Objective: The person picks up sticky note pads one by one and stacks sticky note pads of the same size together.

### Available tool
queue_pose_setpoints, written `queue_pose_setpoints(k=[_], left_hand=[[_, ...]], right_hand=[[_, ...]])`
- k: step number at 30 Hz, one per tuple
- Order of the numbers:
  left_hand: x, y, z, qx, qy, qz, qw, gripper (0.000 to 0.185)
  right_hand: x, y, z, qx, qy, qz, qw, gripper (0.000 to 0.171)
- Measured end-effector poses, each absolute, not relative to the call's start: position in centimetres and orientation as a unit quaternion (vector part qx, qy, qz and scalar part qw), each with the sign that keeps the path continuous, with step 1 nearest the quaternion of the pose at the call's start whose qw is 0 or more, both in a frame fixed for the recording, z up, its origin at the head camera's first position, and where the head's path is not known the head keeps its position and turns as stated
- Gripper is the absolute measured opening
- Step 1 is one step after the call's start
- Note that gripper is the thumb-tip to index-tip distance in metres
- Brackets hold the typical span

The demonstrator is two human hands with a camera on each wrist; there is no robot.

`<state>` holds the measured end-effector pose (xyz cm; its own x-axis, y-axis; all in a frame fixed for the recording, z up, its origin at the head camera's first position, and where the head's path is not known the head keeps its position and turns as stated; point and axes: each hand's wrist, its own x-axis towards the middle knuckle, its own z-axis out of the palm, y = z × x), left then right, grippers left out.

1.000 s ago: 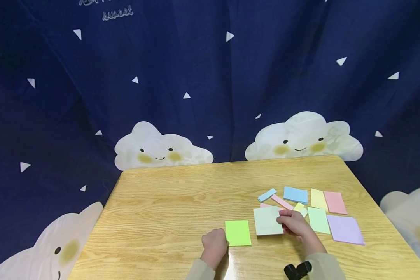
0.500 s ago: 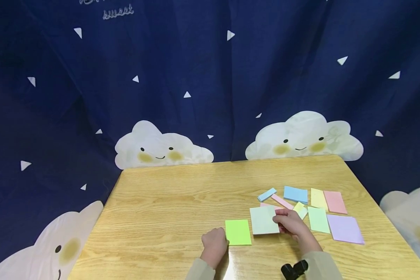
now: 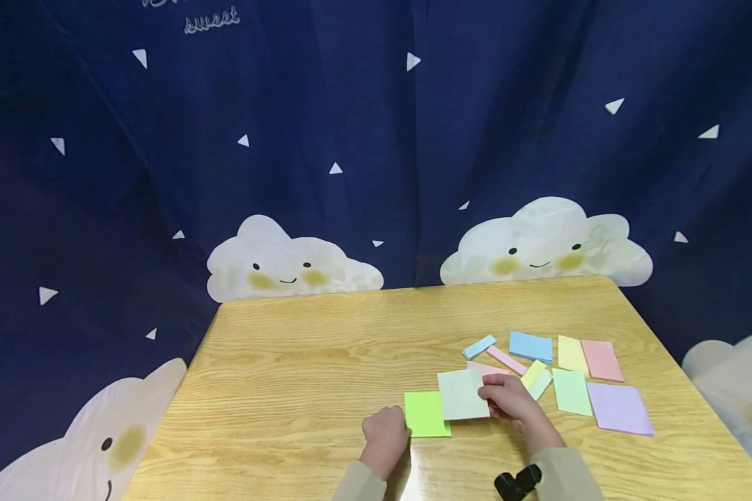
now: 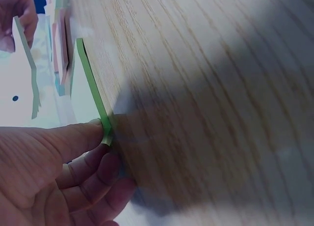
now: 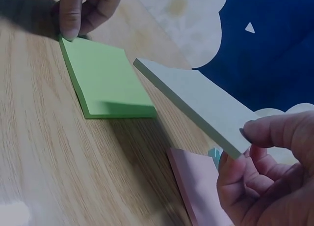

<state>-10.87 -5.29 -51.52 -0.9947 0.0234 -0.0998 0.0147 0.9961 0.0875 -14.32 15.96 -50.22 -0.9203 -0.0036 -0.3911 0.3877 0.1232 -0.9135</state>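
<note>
- navy curtain (image 3: 363,125) fills the back of the room, printed with small white triangles and smiling white clouds (image 3: 291,268); pale lettering sits at the top left.
- wooden table (image 3: 301,376) in light oak grain, glossy near your edge, with the curtain hanging right behind its far edge.
- your left hand (image 3: 384,435) is curled at the near left corner of the bright green pad (image 3: 426,414); in the left wrist view your thumb tip (image 4: 93,130) presses that corner, and the pad lies flat on the wood.
- your right hand (image 3: 507,400) pinches the pale grey-green pad (image 3: 462,394) by its right edge, thumb on top, fingers curled under.
- in the right wrist view that pad (image 5: 196,103) is lifted clear of the table and tilted, its far end out over the right edge of the green pad (image 5: 105,83), not touching it.
- pink pad (image 5: 198,186) lies flat on the table just under your right hand.
- other pads are spread on the right side of the table: small blue strip (image 3: 479,346), pink strip (image 3: 506,360), blue pad (image 3: 530,346), yellow pad (image 3: 571,355), pink pad (image 3: 602,360), yellow-green strip (image 3: 535,378), mint pad (image 3: 572,392), lilac pad (image 3: 620,409).
- black wrist camera mount (image 3: 517,482) shows at your right sleeve.
</note>
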Motion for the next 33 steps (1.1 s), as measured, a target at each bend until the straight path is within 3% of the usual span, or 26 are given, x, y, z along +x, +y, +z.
queue_pose_setpoints(k=[24, 33], left_hand=[[-10.9, -5.3, -51.6, 0.005, 0.997, 0.032, 0.065, 0.028], [-10.7, -5.4, -51.7, 0.013, 0.999, 0.033, 0.034, 0.029]], right_hand=[[-13.9, 11.9, -52.0, 0.148, 0.716, -0.668, 0.134, 0.023], [-13.4, 10.5, -52.6, 0.146, 0.715, -0.668, 0.147, 0.020]])
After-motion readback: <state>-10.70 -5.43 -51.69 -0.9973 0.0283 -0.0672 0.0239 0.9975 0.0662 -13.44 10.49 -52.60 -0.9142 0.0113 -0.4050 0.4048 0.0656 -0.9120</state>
